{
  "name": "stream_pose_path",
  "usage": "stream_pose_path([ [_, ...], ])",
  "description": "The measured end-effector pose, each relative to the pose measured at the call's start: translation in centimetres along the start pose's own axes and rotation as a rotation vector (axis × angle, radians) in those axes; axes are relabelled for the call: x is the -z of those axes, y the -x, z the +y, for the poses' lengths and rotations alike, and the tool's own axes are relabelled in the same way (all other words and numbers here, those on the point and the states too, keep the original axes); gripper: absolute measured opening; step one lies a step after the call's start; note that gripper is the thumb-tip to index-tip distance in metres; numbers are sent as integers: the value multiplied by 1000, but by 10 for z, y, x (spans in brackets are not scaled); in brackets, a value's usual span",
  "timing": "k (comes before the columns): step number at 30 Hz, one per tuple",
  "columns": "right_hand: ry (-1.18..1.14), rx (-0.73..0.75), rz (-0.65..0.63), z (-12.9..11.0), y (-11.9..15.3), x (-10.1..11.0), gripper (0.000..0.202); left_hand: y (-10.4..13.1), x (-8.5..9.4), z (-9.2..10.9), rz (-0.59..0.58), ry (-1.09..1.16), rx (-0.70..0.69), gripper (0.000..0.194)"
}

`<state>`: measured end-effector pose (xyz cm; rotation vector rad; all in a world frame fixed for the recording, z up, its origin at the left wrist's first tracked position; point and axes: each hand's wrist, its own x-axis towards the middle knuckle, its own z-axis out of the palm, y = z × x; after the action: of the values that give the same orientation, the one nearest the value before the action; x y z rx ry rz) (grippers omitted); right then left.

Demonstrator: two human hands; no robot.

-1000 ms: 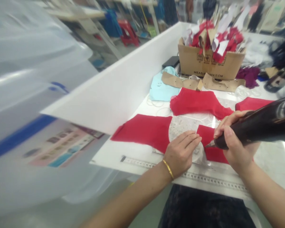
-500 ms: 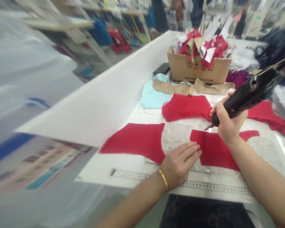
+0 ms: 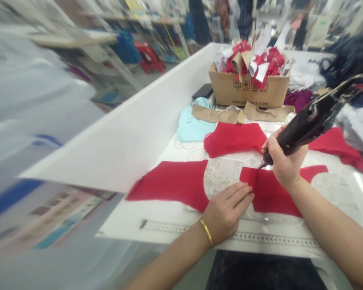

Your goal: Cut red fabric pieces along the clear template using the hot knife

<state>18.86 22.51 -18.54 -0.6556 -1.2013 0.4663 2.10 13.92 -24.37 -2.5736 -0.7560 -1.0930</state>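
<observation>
My left hand [image 3: 230,211] lies flat, fingers stretched out, with its fingertips on the left edge of a red fabric piece [image 3: 272,191]. Wrapped around a black corded handheld tool [image 3: 305,121] with a narrow pointed tip is my right hand [image 3: 286,161]. That tip meets the upper edge of the same red piece, where a thin dark line runs down the cloth. To the left, another red fabric piece [image 3: 169,181] reaches under or beside my left hand; which one is hard to tell. A speckled pale patch [image 3: 222,175] shows between the two.
A measuring tape [image 3: 269,238] runs along the table's near edge. Behind lie more red fabric [image 3: 236,139], brown card strips [image 3: 218,114] and a light blue piece [image 3: 193,123]. A cardboard box [image 3: 249,92] of scraps stands at the back; a white panel [image 3: 139,117] borders the left.
My right hand has lowered the black tool, bringing its tip from above the cloth down to the red piece's upper edge. My left hand stays in place; the view shifts slightly.
</observation>
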Motion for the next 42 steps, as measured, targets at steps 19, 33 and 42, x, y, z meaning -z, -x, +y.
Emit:
stream_pose_path([
  [19, 18, 30, 93, -1, -5, 32, 24, -56, -46, 8, -41, 30, -254, 17],
  [33, 9, 133, 2, -20, -14, 49, 13, -56, -42, 6, -37, 112, -241, 30],
  [42, 30, 154, 4, -15, -14, 69, 19, -53, -46, 7, -80, 135, -235, 30],
])
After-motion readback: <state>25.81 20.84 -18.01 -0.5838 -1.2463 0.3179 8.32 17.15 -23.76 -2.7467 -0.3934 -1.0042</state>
